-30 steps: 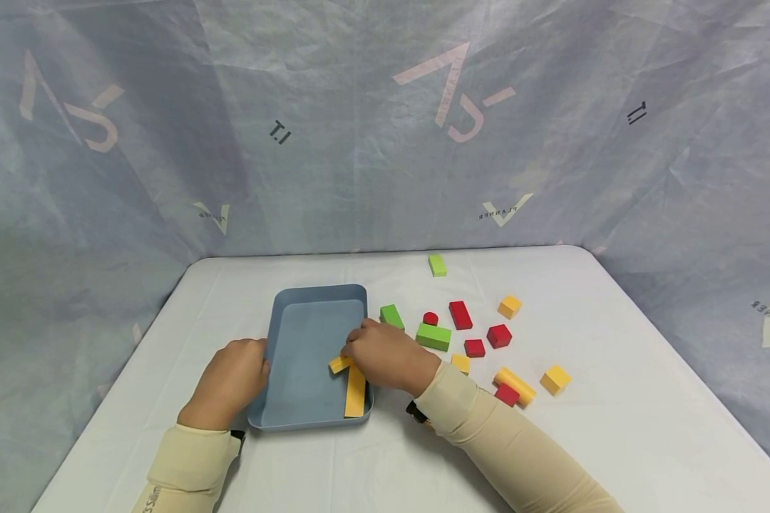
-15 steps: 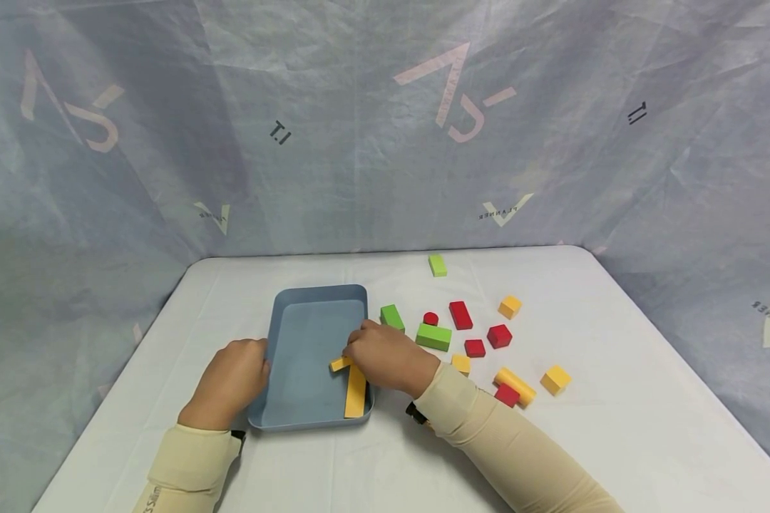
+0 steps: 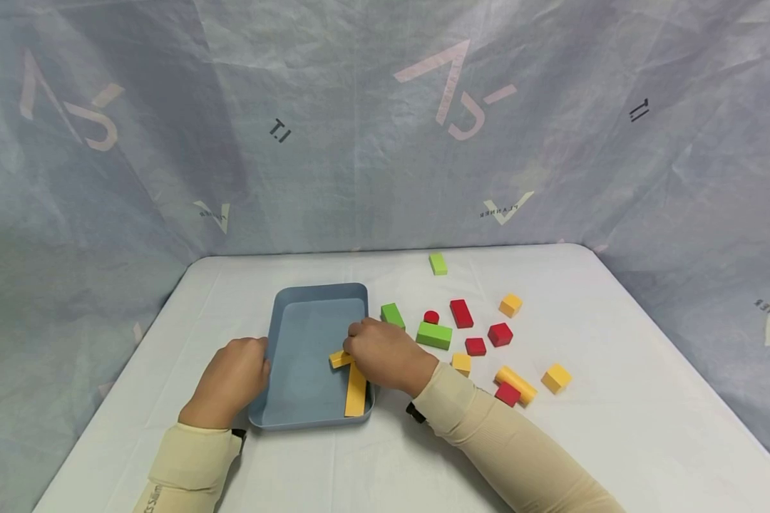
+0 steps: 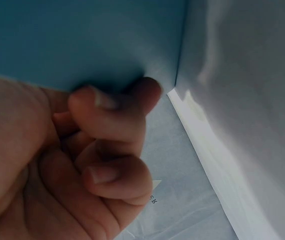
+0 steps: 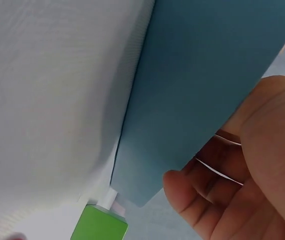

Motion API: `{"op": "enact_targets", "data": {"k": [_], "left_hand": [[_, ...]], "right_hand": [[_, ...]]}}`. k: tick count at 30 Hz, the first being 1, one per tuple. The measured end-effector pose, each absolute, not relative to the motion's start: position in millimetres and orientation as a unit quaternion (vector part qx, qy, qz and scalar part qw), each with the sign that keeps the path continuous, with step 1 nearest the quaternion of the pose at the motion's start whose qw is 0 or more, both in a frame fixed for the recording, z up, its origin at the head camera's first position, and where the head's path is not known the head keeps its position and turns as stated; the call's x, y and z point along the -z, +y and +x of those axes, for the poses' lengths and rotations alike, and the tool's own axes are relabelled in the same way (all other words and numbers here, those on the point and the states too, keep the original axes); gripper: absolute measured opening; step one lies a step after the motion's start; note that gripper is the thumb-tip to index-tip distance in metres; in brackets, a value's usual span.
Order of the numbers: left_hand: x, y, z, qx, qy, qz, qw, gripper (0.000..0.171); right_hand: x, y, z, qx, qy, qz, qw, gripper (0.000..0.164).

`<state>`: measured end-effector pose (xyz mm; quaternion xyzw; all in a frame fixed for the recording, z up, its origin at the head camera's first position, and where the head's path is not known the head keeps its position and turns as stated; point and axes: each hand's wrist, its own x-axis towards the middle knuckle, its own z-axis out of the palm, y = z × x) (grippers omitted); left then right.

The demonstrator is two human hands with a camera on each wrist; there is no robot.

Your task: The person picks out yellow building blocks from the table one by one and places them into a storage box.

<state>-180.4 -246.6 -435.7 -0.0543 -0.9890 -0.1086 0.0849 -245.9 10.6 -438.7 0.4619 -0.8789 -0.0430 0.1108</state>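
Observation:
A blue-grey tray (image 3: 311, 420) lies on the white table. My left hand (image 3: 234, 377) grips its left wall at the rim; in the left wrist view, curled fingers (image 4: 109, 117) press against the wall. My right hand (image 3: 388, 356) reaches over the right wall into the tray. Its fingers pinch a small yellow block (image 3: 339, 359), whose left end sticks out; the fingertips are hidden behind the wall in the right wrist view. A long flat yellow block (image 3: 356, 395) lies along the tray's right side, its far end hidden under the hand.
Right of the tray lie green blocks (image 3: 433, 335), red blocks (image 3: 461, 313), yellow cubes (image 3: 557, 378) and a yellow cylinder (image 3: 516, 385). One light green block (image 3: 438, 263) lies near the back edge. A grey cloth (image 3: 359, 142) hangs behind the table.
The small yellow block has turned and shifted slightly in my right fingers. My left hand and the tray stay in place.

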Motion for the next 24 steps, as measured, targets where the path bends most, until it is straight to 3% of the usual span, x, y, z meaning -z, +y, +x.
{"op": "enact_targets", "data": {"k": [14, 24], "left_hand": [[435.0, -246.0, -180.7, 0.114, -0.988, -0.052, 0.085, 0.016], [435.3, -245.1, -180.6, 0.107, -0.990, -0.049, 0.081, 0.009]], "right_hand": [[440.0, 10.3, -247.2, 0.012, -0.890, 0.445, 0.099, 0.012], [440.4, 10.6, -246.2, -0.005, -0.893, 0.440, 0.099, 0.012]]}}
